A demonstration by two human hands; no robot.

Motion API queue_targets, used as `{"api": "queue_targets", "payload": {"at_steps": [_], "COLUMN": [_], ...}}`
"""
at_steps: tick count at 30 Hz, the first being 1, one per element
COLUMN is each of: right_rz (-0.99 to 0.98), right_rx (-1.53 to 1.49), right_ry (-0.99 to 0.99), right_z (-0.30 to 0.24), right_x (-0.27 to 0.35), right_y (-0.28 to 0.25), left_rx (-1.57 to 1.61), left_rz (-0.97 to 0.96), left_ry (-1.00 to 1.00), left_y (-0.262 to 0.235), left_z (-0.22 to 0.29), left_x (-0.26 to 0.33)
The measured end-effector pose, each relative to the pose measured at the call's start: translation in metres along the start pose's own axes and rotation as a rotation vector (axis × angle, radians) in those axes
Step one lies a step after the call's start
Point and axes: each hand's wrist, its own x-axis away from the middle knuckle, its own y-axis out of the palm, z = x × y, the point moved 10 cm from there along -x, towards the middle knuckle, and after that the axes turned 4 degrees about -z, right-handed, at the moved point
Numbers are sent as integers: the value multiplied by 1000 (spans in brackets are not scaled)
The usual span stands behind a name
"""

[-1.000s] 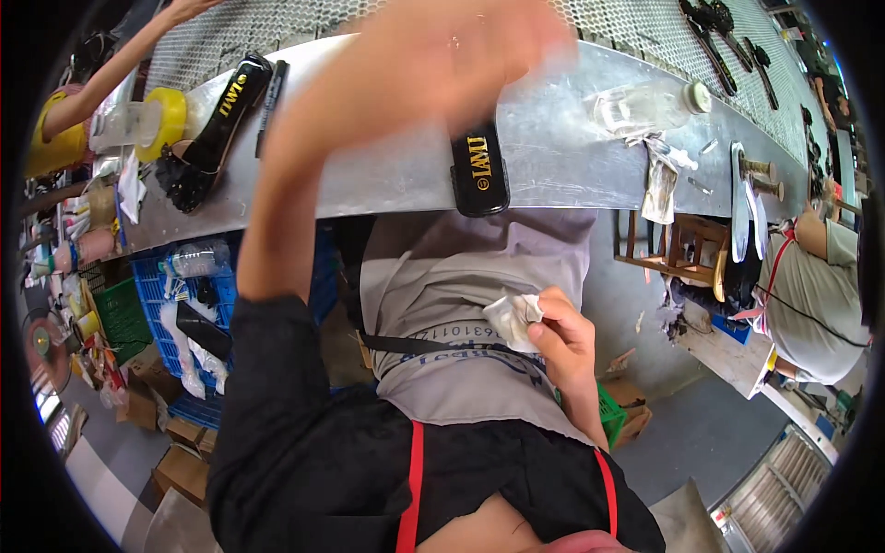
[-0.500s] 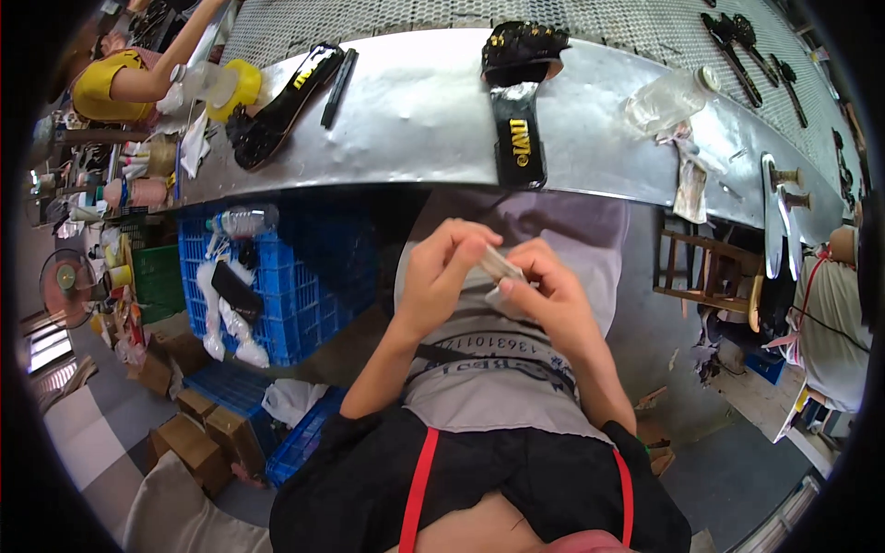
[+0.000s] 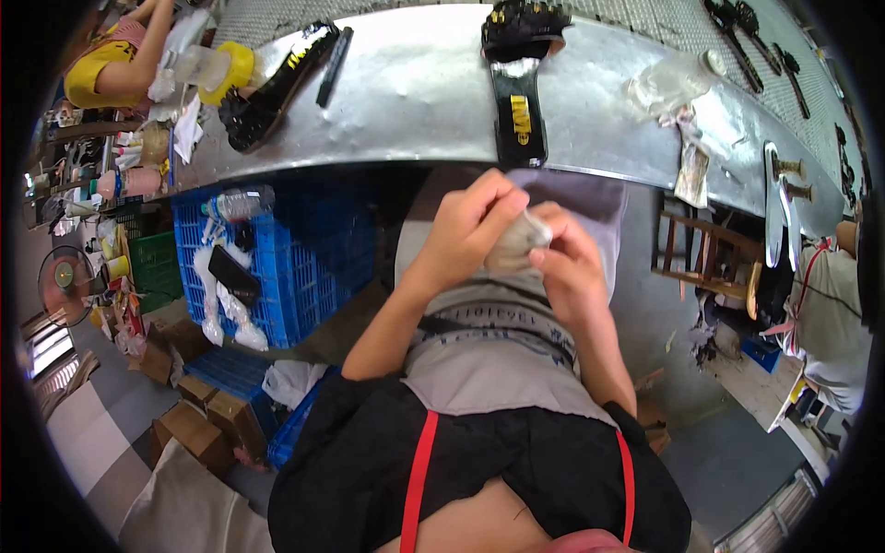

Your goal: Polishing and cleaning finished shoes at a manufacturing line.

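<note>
Over my apron-covered lap, my left hand [image 3: 468, 230] and my right hand [image 3: 572, 265] are both closed on a small off-white cloth [image 3: 513, 249]. It is stretched and bunched between the fingers, which partly hide it. Straight ahead on the metal bench lies a black slide sandal [image 3: 518, 111] with a ruffled, gold-dotted strap and gold lettering on its insole. A second black sandal [image 3: 267, 103] rests tilted farther left, beside a black marker pen [image 3: 334, 69]. Neither hand touches the sandals.
The metal bench [image 3: 406, 101] runs across in front of me. On it stand a clear bottle [image 3: 673, 81], a crumpled cloth strip [image 3: 691, 170] and a yellow-rimmed container [image 3: 226, 74]. Blue crates [image 3: 304, 276] stand below left, a wooden stool [image 3: 705, 253] below right. A co-worker's arm [image 3: 138, 69] is far left.
Both hands have risen slightly toward the bench edge. The cloth, folded narrow before, now shows wider between them. The view has shifted a little.
</note>
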Motion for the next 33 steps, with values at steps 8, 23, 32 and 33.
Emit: {"api": "queue_targets", "payload": {"at_steps": [8, 23, 32, 33], "right_rz": [-115, -22, 249, 255], "right_rx": [-623, -369, -758, -770], "right_ry": [455, 368, 241, 218], "right_z": [25, -14, -10, -13], "right_x": [2, -22, -27, -31], "right_y": [14, -2, -24, -25], "left_rx": [268, 331, 721, 643], "left_rz": [19, -115, -21, 3], "left_ry": [-98, -91, -142, -114], "left_y": [-5, 22, 48, 47], "left_z": [-2, 16, -8, -6], "left_x": [-28, -68, -63, -60]}}
